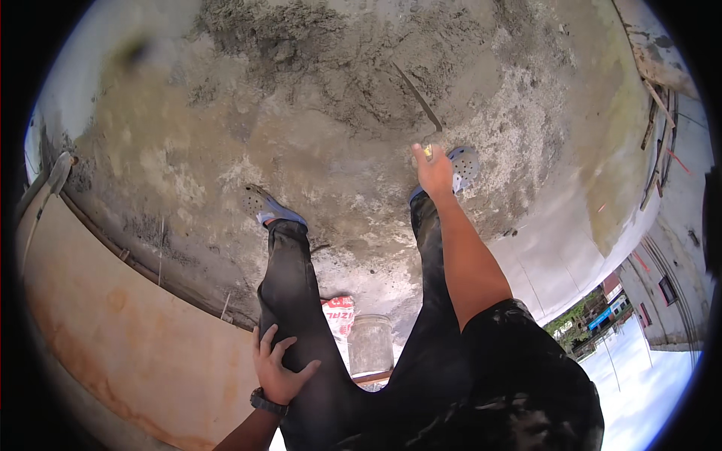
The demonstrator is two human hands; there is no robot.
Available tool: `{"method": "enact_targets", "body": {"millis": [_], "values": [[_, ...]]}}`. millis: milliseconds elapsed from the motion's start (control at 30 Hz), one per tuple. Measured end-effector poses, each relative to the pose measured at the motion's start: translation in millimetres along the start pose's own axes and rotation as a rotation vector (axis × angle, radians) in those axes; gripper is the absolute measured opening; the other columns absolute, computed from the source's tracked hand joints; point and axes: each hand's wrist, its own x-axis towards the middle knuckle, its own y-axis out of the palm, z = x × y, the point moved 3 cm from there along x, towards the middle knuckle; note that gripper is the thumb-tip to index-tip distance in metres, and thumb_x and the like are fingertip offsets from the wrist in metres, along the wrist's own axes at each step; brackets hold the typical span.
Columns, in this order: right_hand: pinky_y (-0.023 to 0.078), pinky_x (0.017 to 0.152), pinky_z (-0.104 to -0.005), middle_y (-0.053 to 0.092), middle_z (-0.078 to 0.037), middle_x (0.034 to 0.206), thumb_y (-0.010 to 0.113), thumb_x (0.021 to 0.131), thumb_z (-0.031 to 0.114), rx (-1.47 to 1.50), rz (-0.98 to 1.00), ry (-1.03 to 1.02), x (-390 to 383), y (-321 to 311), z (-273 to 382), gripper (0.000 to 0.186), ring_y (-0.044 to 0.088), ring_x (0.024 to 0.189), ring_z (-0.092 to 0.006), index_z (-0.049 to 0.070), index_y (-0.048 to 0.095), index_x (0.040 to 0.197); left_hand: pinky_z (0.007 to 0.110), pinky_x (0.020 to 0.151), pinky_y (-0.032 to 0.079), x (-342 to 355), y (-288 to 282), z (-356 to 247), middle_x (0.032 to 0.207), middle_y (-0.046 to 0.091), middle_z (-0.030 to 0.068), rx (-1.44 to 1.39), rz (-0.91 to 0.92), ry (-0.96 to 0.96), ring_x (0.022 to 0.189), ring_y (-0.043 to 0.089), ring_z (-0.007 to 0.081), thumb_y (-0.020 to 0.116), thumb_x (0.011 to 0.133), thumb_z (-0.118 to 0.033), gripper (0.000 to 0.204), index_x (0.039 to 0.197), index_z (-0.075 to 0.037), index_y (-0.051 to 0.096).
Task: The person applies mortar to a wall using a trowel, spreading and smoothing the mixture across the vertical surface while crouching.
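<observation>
Centrally, a person bends forward over a rough grey concrete floor (338,180). The right hand (435,171) is closed around the grip of a narrow, dark metal trowel (425,107), whose handle is mostly hidden by the fist, with a small yellow part showing. The trowel's blade, seen nearly edge-on, slants forward and to the left over wet grey mortar (274,37), which lies heaped at the upper left and spread thinly around the blade; whether the tip touches it cannot be told. The left hand (278,368), empty, rests with fingers spread on the left leg of the black trousers (289,270); a dark wristwatch (268,402) encircles its wrist. Two perforated grey-blue clogs (464,161) stand well apart on the floor, the right one just beside the right hand. Between the legs appear a red-and-white printed sack (340,316) and, beside it, a grey cylindrical bucket (371,342). At the left, a long-handled tool with a greyish head (60,173) stands near a tan, stained panel (113,323). At the far right, thin wooden strips (662,154) lie near the floor's edge.
</observation>
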Motion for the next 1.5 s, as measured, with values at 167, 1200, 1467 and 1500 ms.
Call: {"method": "enact_targets", "body": {"millis": [167,1200,1467,1500], "values": [[0.055,0.079,-0.0518,0.071,-0.026,0.094,0.061,0.100,0.048,0.240,-0.567,0.342,9.6,7.3,-63.9,0.055,0.068,0.088,-0.0450,-0.007,0.064,0.111,0.065,0.112,0.039,2.3,-2.7,3.8,0.141,0.055,0.0179,0.011,0.020,0.008,0.139,0.041,0.0506,0.098,0.054,-0.034,0.063,0.107,-0.012,0.073],[0.050,0.070,-0.0472,0.061,-0.016,0.078,0.062,0.100,0.030,0.876,-0.244,0.468,-144.1,184.1,-52.5,0.032,0.061,0.073,-0.0322,-0.002,0.061,0.096,0.062,0.113,0.040,5.3,-17.6,30.2,0.141,0.056,0.0161,-0.038,0.002,0.045,0.139,0.043,0.0489,0.098,0.057,-0.032,0.060,0.108,-0.014,0.073],[0.037,0.042,-0.0345,0.047,-0.001,0.063,0.069,0.089,0.010,1.398,0.145,0.483,6.5,174.0,149.0,0.018,0.045,0.045,-0.0145,0.009,0.051,0.086,0.062,0.112,0.042,-2.6,-23.2,56.4,0.145,0.054,0.0152,-0.075,0.034,0.036,0.140,0.042,0.0501,0.099,0.056,-0.029,0.061,0.109,-0.014,0.073],[0.036,0.041,-0.0342,0.047,0.000,0.063,0.068,0.089,0.009,1.331,0.243,0.380,14.3,159.0,155.2,0.018,0.044,0.045,-0.0133,0.010,0.051,0.087,0.062,0.112,0.041,1.8,-22.2,56.3,0.145,0.054,0.0153,-0.084,0.012,0.049,0.140,0.042,0.0500,0.099,0.056,-0.029,0.062,0.110,-0.014,0.072]]}}
